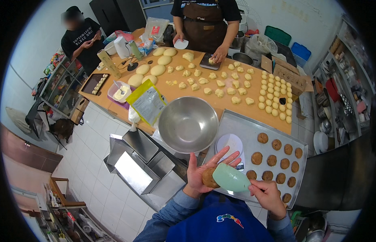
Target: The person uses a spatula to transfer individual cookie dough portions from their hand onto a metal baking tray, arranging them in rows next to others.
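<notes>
My left hand is palm up with its fingers spread, and a brown dough ball rests on the palm. In my right hand is the end of a mint-green plastic scraper. Its broad blade reaches over my left palm and overlaps the dough's right side; whether they touch is hard to tell. Just beyond my left fingertips, a round white kitchen scale stands on a large metal baking tray. Several brown dough balls sit in rows on the tray's right part.
A steel mixing bowl stands beyond my hands, beside a yellow pouch. Metal loaf tins are stacked at left. Pale dough pieces cover much of the wooden table. Across it, a co-worker's hand touches dough on a dark scale.
</notes>
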Tool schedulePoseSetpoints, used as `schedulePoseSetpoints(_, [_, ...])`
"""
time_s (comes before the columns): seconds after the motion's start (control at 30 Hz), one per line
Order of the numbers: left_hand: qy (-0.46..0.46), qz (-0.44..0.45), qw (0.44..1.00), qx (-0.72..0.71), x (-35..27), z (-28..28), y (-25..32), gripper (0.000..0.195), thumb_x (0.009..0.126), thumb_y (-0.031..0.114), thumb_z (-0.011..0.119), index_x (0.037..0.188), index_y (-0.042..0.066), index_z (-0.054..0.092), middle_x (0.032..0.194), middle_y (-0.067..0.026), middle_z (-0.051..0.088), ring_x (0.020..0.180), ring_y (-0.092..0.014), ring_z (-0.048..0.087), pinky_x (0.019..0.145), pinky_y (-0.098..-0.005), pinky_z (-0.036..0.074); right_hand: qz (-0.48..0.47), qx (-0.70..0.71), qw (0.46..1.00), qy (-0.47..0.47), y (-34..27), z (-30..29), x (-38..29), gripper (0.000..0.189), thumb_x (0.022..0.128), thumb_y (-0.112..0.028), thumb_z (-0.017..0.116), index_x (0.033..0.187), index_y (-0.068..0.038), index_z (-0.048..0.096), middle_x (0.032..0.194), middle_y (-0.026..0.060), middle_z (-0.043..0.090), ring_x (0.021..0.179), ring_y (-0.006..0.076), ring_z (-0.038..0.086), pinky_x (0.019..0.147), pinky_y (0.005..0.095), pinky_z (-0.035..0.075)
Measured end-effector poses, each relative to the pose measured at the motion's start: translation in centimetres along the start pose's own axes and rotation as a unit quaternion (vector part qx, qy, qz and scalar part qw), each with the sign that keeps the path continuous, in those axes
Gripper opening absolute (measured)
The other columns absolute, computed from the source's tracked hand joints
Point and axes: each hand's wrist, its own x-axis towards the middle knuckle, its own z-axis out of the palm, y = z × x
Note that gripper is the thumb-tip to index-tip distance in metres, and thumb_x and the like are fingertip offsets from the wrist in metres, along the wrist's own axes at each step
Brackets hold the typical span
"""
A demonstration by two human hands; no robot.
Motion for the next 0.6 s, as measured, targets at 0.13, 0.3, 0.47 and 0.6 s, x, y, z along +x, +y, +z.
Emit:
schedulePoseSetpoints(0.13, [0.012, 0.0, 1.0, 0.014, 0.0, 0.2, -0.2, 0.102, 0.075, 0.081, 0.023, 0.145, 0.007, 0.015, 0.149, -0.0236, 0.008, 0.138, -0.036, 0.01, 0.11, -0.0514, 0.012, -0.041, -0.048, 0.997, 0.044, -0.6, -0.8, 0.1, 0.019, 0.084, -0.008, 0.06, 0.099, 0.003, 0.064, 0.061, 0.0085, 0.058, 0.052, 0.0075, 0.048, 0.048, 0.0245, 0.038])
schedulePoseSetpoints(0.3, [0.013, -0.003, 1.0, 0.003, -0.1, -0.3, -0.1, 0.102, 0.075, 0.081, 0.024, 0.145, 0.007, 0.014, 0.148, -0.0241, 0.008, 0.138, -0.036, 0.01, 0.11, -0.0516, 0.012, -0.016, -0.069, 0.997, -0.004, -0.5, -0.8, 0.2, 0.02, 0.084, -0.009, 0.06, 0.099, 0.003, 0.065, 0.061, 0.0081, 0.059, 0.052, 0.0086, 0.048, 0.048, 0.0247, 0.038])
schedulePoseSetpoints(0.47, [0.003, -0.003, 1.0, -0.002, 0.0, -0.5, 0.1, 0.101, 0.075, 0.081, 0.027, 0.145, 0.008, 0.017, 0.149, -0.0233, 0.008, 0.139, -0.034, 0.009, 0.11, -0.0518, 0.011, 0.029, -0.031, 0.998, 0.053, 0.4, -1.4, -0.6, 0.022, 0.084, -0.01, 0.06, 0.103, 0.002, 0.065, 0.062, 0.0069, 0.06, 0.053, 0.0073, 0.047, 0.048, 0.0236, 0.038])
schedulePoseSetpoints(0.6, [-0.014, 0.0, 1.0, -0.022, 0.0, -0.8, 0.2, 0.101, 0.074, 0.081, 0.029, 0.144, 0.008, 0.019, 0.149, -0.0224, 0.008, 0.139, -0.034, 0.008, 0.11, -0.052, 0.011, 0.023, -0.032, 0.999, 0.014, 0.2, -1.0, -0.8, 0.023, 0.085, -0.01, 0.06, 0.103, 0.003, 0.064, 0.061, 0.0059, 0.059, 0.054, 0.006, 0.047, 0.049, 0.0228, 0.038])
